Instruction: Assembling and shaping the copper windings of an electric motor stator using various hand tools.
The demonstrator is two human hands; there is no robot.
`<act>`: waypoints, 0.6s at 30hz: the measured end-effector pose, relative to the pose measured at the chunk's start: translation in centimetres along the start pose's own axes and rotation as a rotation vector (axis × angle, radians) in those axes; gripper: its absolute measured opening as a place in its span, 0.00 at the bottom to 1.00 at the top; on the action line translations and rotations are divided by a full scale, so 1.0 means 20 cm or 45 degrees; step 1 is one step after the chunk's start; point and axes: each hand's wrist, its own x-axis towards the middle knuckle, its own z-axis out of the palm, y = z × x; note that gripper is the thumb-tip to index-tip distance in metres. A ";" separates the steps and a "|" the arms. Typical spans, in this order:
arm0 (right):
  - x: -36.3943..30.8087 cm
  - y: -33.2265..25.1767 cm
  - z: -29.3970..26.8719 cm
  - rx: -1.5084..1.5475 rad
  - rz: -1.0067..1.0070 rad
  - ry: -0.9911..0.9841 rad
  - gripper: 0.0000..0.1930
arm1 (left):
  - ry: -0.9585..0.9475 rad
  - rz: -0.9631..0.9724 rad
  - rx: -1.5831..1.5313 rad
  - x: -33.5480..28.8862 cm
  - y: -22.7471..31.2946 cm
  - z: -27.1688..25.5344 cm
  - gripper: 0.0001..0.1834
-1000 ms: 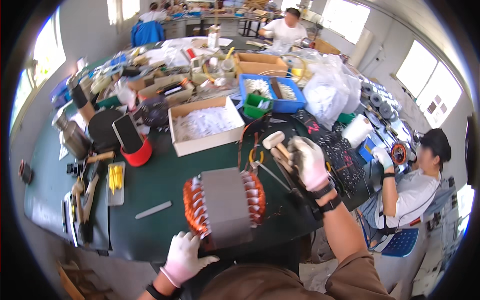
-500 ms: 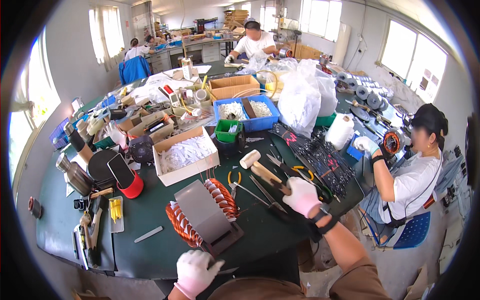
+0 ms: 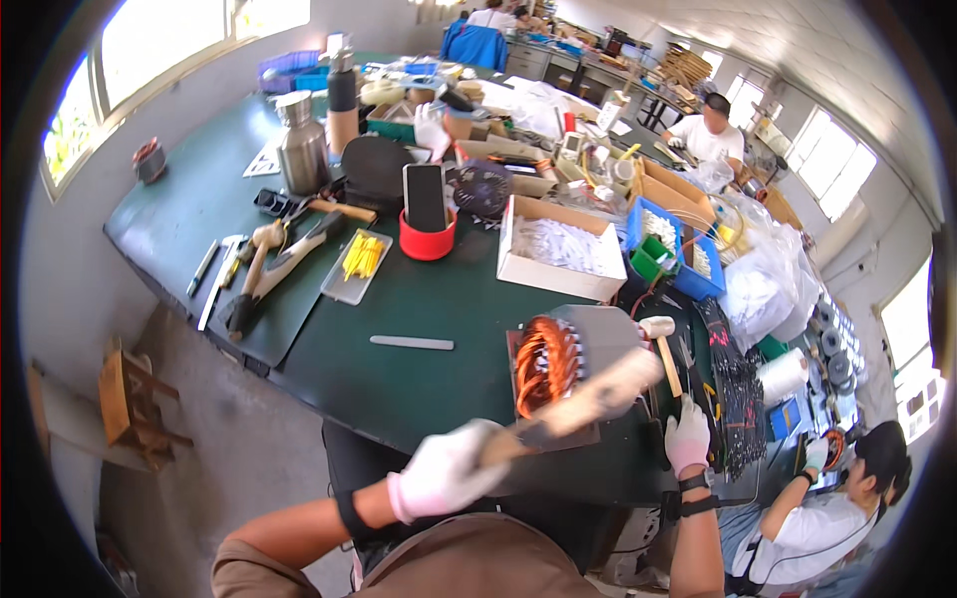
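My left hand (image 3: 454, 468), in a white glove, is closed round the narrow end of a wooden bar (image 3: 588, 399), blurred by motion. The bar slants up in front of a motor stator (image 3: 598, 337) with copper windings (image 3: 546, 367) and white slips, covering part of it. At the right, my gloved right hand (image 3: 688, 439) is closed at the lower end of the handle of a pale-headed mallet (image 3: 657, 327), which lies among the hand tools. Its fingertips are partly hidden.
A white box of paper slips (image 3: 560, 283) stands behind the stator. Left of it are a phone in a red holder (image 3: 429, 245), a tray of yellow tubes (image 3: 349, 289) and a flat strip (image 3: 412, 343). Black sleeving (image 3: 736, 399) lies at right, near a seated co-worker (image 3: 847, 508).
My view has swung left. The wooden bar has passed from my right hand to my left, which has risen from the table edge. My right hand now sits at the mallet's handle.
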 end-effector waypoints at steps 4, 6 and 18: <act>0.13 0.00 -0.05 -0.035 0.117 -0.129 0.27 | 0.330 -0.261 0.383 -0.14 -0.21 -0.41 0.16; 0.18 0.01 -0.13 -0.013 0.160 -0.100 0.24 | 0.135 -0.123 0.582 -0.17 -0.31 -0.55 0.19; -0.43 -0.88 -1.05 2.445 0.030 0.282 0.17 | -0.445 -0.183 0.779 0.05 -0.31 -0.63 0.21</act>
